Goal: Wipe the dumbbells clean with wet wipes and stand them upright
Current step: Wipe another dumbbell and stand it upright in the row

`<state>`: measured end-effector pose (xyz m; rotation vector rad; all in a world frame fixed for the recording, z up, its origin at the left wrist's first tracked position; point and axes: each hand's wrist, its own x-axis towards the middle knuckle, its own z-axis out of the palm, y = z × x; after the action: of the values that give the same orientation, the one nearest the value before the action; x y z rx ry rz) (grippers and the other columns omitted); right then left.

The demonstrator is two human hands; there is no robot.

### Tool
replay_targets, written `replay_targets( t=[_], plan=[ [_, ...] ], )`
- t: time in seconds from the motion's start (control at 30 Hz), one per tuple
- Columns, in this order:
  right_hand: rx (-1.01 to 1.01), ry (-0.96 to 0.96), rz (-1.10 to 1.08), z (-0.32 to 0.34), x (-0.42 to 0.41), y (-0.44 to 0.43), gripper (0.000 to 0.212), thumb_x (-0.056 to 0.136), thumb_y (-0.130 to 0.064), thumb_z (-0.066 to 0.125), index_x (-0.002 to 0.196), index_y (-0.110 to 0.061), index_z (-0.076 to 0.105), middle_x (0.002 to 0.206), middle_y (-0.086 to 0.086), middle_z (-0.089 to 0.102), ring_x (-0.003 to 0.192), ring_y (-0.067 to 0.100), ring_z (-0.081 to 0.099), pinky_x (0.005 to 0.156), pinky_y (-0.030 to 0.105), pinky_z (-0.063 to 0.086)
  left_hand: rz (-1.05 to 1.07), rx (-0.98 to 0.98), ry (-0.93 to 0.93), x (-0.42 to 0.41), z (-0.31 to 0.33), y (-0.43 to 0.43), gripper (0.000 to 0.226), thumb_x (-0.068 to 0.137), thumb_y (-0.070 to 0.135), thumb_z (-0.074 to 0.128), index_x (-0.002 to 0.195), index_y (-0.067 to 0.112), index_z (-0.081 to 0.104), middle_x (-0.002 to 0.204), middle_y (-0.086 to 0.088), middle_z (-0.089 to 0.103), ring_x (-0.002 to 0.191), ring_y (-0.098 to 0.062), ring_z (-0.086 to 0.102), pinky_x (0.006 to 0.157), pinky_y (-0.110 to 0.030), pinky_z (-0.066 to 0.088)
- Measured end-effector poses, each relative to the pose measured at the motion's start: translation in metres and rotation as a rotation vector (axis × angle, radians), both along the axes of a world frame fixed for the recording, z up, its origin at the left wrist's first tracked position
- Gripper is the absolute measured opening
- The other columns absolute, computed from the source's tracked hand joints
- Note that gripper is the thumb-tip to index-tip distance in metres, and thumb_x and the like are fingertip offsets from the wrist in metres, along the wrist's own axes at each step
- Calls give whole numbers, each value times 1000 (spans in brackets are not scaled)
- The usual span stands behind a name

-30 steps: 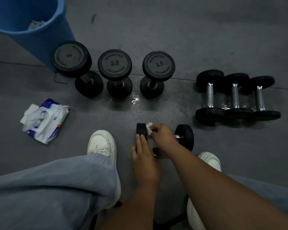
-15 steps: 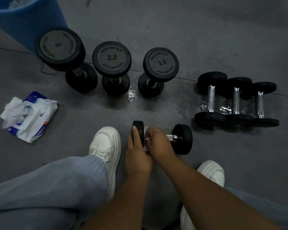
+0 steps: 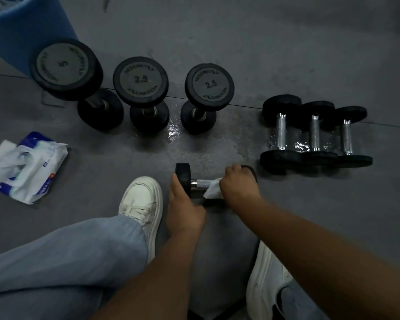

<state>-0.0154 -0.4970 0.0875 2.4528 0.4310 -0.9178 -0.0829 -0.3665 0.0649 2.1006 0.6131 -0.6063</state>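
Seven dumbbells on the floor [image 3: 286, 42]; one under work.

1. Dumbbell [image 3: 200, 183]: on its side just below centre, bar running 9 to 3 o'clock, between the left shoe [image 3: 143, 199] and right shoe [image 3: 266, 278]. The left hand [image 3: 185, 204] grips the 9 o'clock head, thumb laid along it. The right hand [image 3: 238, 188] is closed round a wipe [image 3: 214, 189] bunched on the bar, against the 3 o'clock head, which it mostly hides.

2. Upright row, 11 to 12 o'clock of the hands: the 5 [image 3: 65, 68], middle 2.5 [image 3: 140, 82] and right 2.5 [image 3: 209, 85], each standing on one head. Judged done. A wet patch [image 3: 173, 132] shines between the two 2.5s.

3. Lying row [image 3: 314, 135], 2 o'clock: three small ones side by side, heads touching, bars pointing 12 to 6. None stands; whether they are wiped cannot be told.

4. Pack [image 3: 30, 167], 9 o'clock: open, sheets spilling out. Bin [image 3: 21, 31], far 11 o'clock, just behind the 5.

Progress, as judged: three of seven up, a fourth mid-wipe, three left; roughly halfway.

Room: open floor at 1 o'clock, between the right 2.5 and the lying row, would suit the next standing spot. Tight points: the left shoe is just beside the left hand, and the lying row's nearest head is near the right hand, so a wide stroke toward 3 o'clock may knock it.
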Motion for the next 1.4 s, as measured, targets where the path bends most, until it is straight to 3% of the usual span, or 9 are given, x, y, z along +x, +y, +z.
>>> replay_targets(
  t=[0.2,0.33,0.5,0.67,0.83,1.03,1.13,1.2,1.4],
  plan=[
    [223,-89,-166,10,4,-5,31,93,-19,51,122,-14,45,112,12,61,100,32,60,69,37,40,-12,23,-10,0,0,-2,101,81,16,67,156,28,0,159,-1,25,129,-30,49,99,-43,46],
    [119,118,-246,-1,-6,6,42,96,-33,44,127,-6,51,121,13,54,105,28,57,75,33,41,-10,38,-3,2,0,-3,102,81,16,66,156,28,-1,160,0,22,132,-28,46,99,-42,46],
    [-5,-15,-120,-12,-12,2,35,96,-20,48,128,-8,54,123,12,49,106,27,50,72,32,39,-34,69,32,5,-1,-6,110,76,16,70,156,29,-5,161,2,18,136,-24,42,101,-39,43],
    [229,-101,-171,-14,-9,-8,27,94,-15,49,120,-9,55,119,12,55,107,29,53,71,33,41,-43,44,50,8,-2,-6,115,71,12,72,156,30,-2,156,-2,28,131,-25,46,104,-36,43],
    [293,-57,-226,-9,-9,-7,27,96,-14,47,119,-10,59,122,10,57,112,28,54,81,34,46,-22,23,31,10,-6,-5,109,58,13,72,149,29,14,139,-9,48,111,-30,59,91,-46,53],
    [146,-78,-294,-15,-2,1,38,98,-18,42,134,-9,49,133,12,44,122,28,44,88,32,43,-10,79,43,24,-6,-13,109,58,11,79,148,13,18,139,-17,40,124,-34,48,103,-46,46],
    [277,3,-432,-11,12,12,33,95,-16,48,127,-10,56,130,10,53,118,26,52,89,33,46,-14,90,102,34,-8,-13,108,58,22,76,148,15,16,143,-18,39,127,-36,47,104,-48,45],
    [330,-117,-416,-3,20,7,32,93,-11,48,124,-9,58,127,13,54,116,29,53,87,35,47,-13,80,124,40,-8,-12,107,55,26,67,148,19,15,142,-17,40,125,-36,48,103,-49,46],
    [515,-2,-665,-7,20,-8,23,89,-13,55,111,-11,62,118,12,61,106,29,60,82,33,47,-85,45,142,48,1,-8,111,71,13,67,156,22,-3,151,-14,36,130,-32,47,109,-39,41]
  ],
)
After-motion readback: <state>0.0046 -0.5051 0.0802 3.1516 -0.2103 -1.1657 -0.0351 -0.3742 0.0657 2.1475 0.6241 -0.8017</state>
